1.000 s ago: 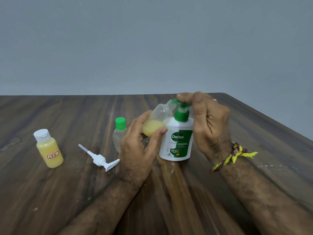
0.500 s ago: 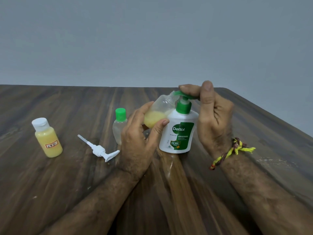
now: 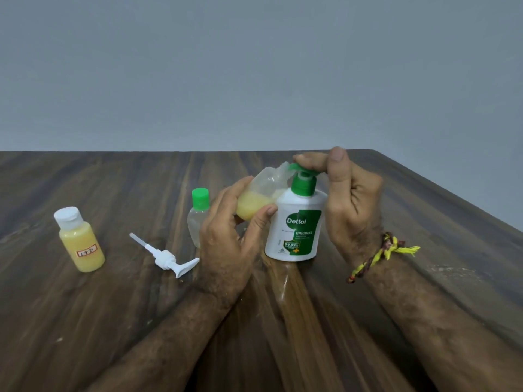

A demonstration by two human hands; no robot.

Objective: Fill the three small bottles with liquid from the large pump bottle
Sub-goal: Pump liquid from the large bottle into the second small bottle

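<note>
While the left hand (image 3: 226, 244) fingers curl round a tilted small bottle (image 3: 254, 199), mouth at the spout, right hand (image 3: 348, 199) fingers press the pump bottle (image 3: 297, 227) head, table (image 3: 113, 306) underneath.

Glossy wood table (image 3: 113, 321) — translucent plastic bottle (image 3: 263, 190)

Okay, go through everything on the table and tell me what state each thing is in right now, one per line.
Pump bottle: upright, right hand on its green pump head.
Tilted small bottle: uncapped, partly filled with yellow liquid, held by left hand at the spout.
White-capped bottle: capped, full of yellow liquid, upright.
Green-capped bottle: capped, looks empty, upright.
Loose white pump: lying on the table.
</note>
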